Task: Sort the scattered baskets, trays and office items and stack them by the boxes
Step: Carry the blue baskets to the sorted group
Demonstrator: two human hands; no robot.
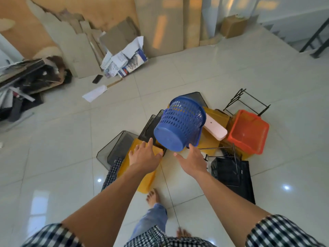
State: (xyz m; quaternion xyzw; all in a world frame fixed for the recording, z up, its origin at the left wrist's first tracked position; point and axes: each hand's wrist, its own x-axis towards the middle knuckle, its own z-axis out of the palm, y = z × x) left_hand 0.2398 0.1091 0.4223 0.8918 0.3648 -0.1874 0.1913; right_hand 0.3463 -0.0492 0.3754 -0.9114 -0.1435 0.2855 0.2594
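A round blue plastic basket point(179, 124) lies tipped on its side on a heap of items, its solid bottom facing me. My left hand point(145, 155) is stretched out flat just left of and below that bottom, fingers straight, holding nothing. My right hand point(191, 159) is spread just beneath the basket's lower edge; whether its fingertips touch the basket I cannot tell. Under the basket lie black mesh trays point(117, 146), yellow folders point(142, 177), a white flat piece point(215, 130) and a black keyboard point(112, 172). An orange basket point(249, 132) sits to the right.
Black wire racks point(246, 100) and a black tray point(231, 173) lie at the right of the heap. Flattened cardboard and boxes point(122, 38) lean on the far wall, with a paper-filled box point(124, 61). A junk pile point(26, 81) is at left. My bare foot point(153, 196) stands on the tile floor.
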